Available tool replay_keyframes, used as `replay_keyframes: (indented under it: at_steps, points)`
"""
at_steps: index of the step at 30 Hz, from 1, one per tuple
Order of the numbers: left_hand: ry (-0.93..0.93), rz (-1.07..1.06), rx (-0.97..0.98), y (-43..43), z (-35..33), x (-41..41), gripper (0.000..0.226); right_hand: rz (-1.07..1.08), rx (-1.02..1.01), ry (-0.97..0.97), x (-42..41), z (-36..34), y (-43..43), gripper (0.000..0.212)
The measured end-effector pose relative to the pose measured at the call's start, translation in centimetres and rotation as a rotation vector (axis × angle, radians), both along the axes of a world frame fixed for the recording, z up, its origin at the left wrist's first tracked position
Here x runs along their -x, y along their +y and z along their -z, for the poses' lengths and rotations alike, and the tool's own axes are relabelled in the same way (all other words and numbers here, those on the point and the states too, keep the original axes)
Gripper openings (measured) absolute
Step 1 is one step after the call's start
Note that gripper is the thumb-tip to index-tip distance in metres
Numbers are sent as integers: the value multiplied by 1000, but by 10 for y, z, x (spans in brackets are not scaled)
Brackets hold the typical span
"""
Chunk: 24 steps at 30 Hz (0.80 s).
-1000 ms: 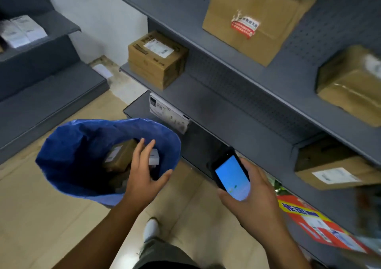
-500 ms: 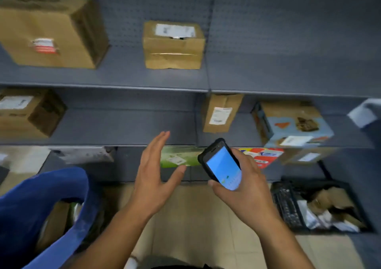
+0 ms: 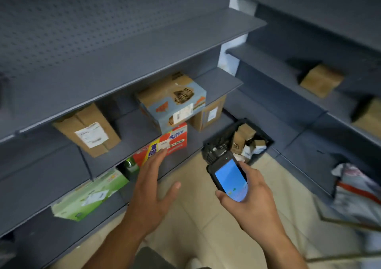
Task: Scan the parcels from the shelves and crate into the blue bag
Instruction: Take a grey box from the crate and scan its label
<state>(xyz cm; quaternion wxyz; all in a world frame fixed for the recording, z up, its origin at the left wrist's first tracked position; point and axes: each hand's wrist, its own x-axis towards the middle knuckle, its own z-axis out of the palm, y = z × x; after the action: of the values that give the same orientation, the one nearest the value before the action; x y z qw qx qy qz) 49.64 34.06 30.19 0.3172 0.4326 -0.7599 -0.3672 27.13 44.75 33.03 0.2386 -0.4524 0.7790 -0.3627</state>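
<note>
The grey shelving (image 3: 144, 48) is being faced, running up and to the left of the black crate (image 3: 214, 146), which is sitting on the floor in the corner. Well to the left of the crate, a green box (image 3: 88, 194) is being carried by the lowest shelf. Up and left of the crate, a blue-printed carton (image 3: 171, 102) is being shown tilted on a middle shelf, and further left a brown parcel (image 3: 88, 130) with a white label is being stood on the same level. Just left of the crate, a red and white box (image 3: 175, 143) is being kept below the carton. Small parcels (image 3: 240, 140) are being held loose inside the crate. The left hand (image 3: 152, 190) is being stretched out flat and empty, left of the crate, its fingertips over the red and white box; whether contact is being made cannot be told. Just in front of the crate, a scanner (image 3: 228, 178) with a lit blue screen is being gripped by the right hand (image 3: 251, 202).
</note>
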Motion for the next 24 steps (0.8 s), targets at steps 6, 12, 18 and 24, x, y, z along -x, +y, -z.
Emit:
replay_keyframes:
  at_steps: [6,12,18,24]
  points:
    - [-30,136,-95,-52,29,59,76,182,-98,10,52,21,-19,81]
    - [-1,254,-235,-128,59,119,75,323,-201,82,105,28,-67,78]
    - [-62,383,-209,-220,72,177,77,425,-255,114,150,30,-113,81]
    - [-74,370,-181,-274,80,239,72,437,-329,7,194,47,-137,83]
